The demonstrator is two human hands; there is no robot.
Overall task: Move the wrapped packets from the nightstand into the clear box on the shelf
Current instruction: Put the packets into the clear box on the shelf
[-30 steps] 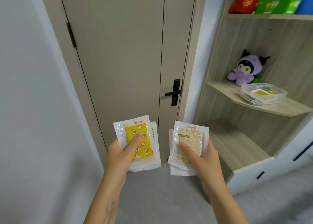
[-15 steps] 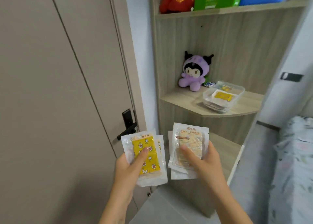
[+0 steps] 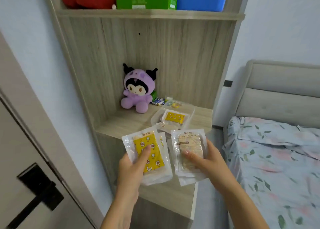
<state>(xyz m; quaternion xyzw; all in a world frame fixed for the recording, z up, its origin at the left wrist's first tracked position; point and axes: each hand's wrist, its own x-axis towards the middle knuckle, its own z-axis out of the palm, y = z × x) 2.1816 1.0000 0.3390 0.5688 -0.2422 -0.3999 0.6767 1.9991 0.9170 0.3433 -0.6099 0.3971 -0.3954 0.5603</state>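
The clear box (image 3: 156, 119) sits on the middle shelf (image 3: 124, 123). Inside it lies a packet with a yellow pad (image 3: 174, 117) on top, and more pale packets show under it. The box has no lid on it.

The left hand (image 3: 131, 170) holds a small stack of yellow packets (image 3: 149, 157). The thumb presses on the front of the top one and the fingers curl behind. That packet is clear wrap with a yellow pad inside, dotted with white stars and flowers. Another packet peeks out behind it.

The right hand (image 3: 207, 161) holds a stack of pale packets (image 3: 189, 149) the same way, thumb on the front. The top one is clear wrap with a tan pad and the words "HAND WARMER" on it.

Both stacks are in the air in front of the shelf, just below and near the box, side by side.

A purple plush toy (image 3: 137, 90) sits in the shelf corner, with some batteries (image 3: 158, 101) beside it. A bed (image 3: 277, 151) stands to the right.
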